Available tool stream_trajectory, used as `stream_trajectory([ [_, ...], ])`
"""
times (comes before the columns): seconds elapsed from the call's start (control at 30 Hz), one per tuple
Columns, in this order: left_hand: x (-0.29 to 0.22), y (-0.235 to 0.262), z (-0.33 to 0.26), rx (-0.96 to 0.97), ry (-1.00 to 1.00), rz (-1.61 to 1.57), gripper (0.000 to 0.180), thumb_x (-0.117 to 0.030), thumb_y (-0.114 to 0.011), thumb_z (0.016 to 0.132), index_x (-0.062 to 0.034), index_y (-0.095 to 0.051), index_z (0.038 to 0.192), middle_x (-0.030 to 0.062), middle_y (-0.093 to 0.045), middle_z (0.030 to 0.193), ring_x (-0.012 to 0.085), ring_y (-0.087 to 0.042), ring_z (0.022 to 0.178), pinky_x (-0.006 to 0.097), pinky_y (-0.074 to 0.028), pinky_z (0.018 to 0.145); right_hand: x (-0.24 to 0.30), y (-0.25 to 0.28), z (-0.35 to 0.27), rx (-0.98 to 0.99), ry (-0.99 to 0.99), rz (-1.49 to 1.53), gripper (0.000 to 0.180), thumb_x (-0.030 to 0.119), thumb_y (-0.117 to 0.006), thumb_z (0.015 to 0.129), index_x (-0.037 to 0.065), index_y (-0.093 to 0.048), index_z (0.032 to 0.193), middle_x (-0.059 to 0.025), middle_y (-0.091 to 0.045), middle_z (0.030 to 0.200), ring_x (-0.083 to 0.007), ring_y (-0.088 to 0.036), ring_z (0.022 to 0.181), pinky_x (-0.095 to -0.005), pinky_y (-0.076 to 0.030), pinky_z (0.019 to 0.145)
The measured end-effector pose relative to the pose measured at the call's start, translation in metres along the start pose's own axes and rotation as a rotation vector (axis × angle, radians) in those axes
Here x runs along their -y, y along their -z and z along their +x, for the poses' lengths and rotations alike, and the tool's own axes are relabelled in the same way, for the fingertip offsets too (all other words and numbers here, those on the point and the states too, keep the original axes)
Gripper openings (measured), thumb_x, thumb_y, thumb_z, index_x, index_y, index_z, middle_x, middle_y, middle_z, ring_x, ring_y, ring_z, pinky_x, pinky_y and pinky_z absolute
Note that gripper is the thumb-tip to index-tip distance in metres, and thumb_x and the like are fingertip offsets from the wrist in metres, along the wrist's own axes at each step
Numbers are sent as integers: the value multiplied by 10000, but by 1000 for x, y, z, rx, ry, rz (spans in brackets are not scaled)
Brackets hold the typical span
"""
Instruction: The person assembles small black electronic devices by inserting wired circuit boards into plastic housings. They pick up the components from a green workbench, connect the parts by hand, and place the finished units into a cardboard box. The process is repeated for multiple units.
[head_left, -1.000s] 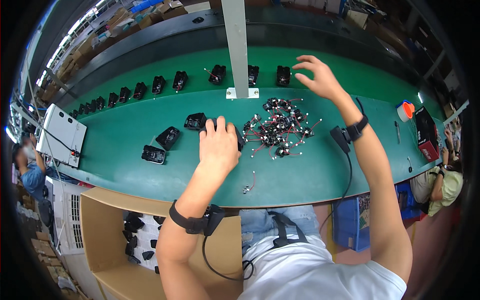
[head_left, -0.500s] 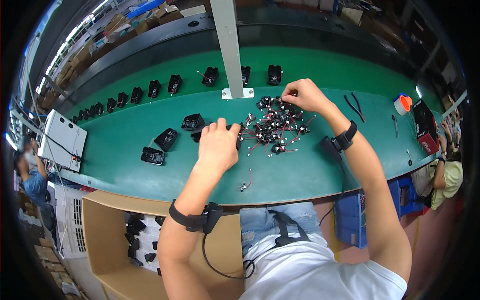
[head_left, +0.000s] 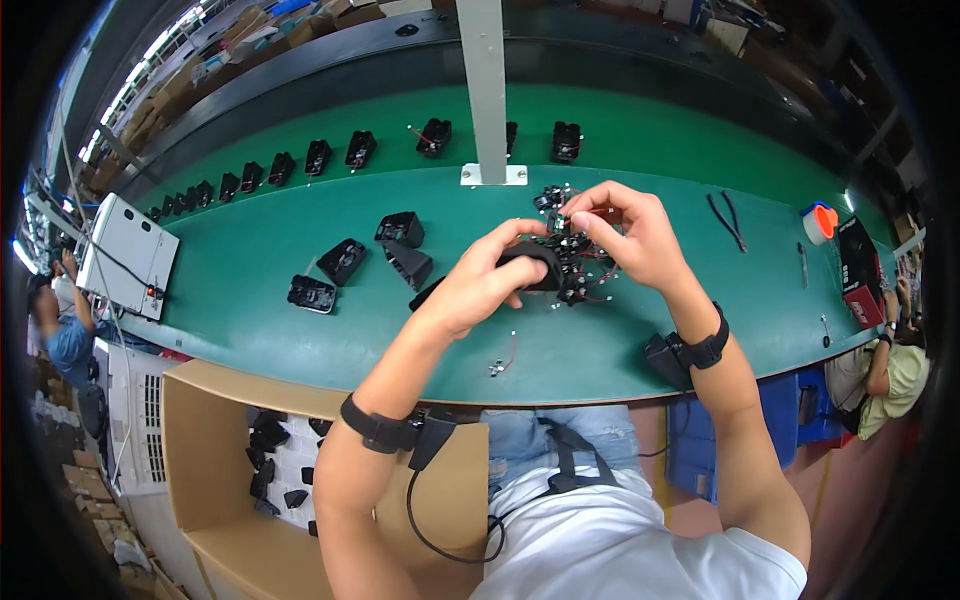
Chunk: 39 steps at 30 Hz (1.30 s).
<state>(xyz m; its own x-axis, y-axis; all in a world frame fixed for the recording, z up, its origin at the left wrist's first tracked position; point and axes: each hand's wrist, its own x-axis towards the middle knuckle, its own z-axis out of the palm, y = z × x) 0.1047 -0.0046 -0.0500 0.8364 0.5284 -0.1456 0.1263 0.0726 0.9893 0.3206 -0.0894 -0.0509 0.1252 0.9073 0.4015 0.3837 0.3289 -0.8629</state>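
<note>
Left hand (head_left: 480, 285) was closed round a black plastic housing (head_left: 535, 265), held just above the green bench (head_left: 300, 330). Right hand (head_left: 625, 235) pinched a small wired part (head_left: 568, 218) at the housing's upper edge, fingertips shut on it; fitting appeared to be the step in hand, calling next for steady seating of the part. Beneath: heap of wired parts (head_left: 585, 270). Left: loose black housings (head_left: 400, 230). Beyond: white post (head_left: 485, 90), row of housings (head_left: 318, 155).

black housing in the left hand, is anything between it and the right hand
Nothing separate does. The left hand holds the black housing, and the right hand is right beside it, pinching a small wired part from the pile.
</note>
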Motion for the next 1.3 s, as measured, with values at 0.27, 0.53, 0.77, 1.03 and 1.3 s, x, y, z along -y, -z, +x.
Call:
stream_trajectory([
  [0.27,5,-1,2,-6,-45,101,312,-263,-578,988,-50,-633,1208,9,-642,960,74,-598,752,219,-475,583,16,-8,-9,61,389,-392,180,51,-758,798,51,-724,976,-78,-689,936,-256,-674,842,-355,-559,740],
  [0.53,-14,1,-4,144,130,-41,453,-437,-488,1042,-28,-638,1164,26,-668,835,48,-553,578,191,-413,487,15,1,-16,80,478,-452,218,66,-809,733,74,-737,938,-55,-691,919,-228,-677,789,-342,-559,714],
  [0.77,5,-4,6,-134,74,-56,455,-460,-486,1040,-32,-637,1074,38,-657,748,68,-565,548,211,-415,460,14,-7,-22,-62,265,-133,95,26,-784,780,16,-725,854,-84,-706,859,-155,-666,714,-269,-527,605],
  [1.03,3,-29,4,-211,80,-186,441,-456,-456,1046,-25,-504,1121,119,-688,868,161,-667,587,242,-490,465,18,-25,-32,-127,268,-199,108,28,-770,797,28,-705,883,-74,-656,890,-131,-622,663,-254,-508,565],
  [1.3,-9,-17,-4,-79,3,-219,445,-362,-468,1055,-9,-526,1319,117,-655,1080,214,-701,866,336,-592,712,17,-27,-34,-214,264,-234,108,20,-751,815,7,-681,895,-83,-619,903,-136,-622,694,-256,-510,561],
])
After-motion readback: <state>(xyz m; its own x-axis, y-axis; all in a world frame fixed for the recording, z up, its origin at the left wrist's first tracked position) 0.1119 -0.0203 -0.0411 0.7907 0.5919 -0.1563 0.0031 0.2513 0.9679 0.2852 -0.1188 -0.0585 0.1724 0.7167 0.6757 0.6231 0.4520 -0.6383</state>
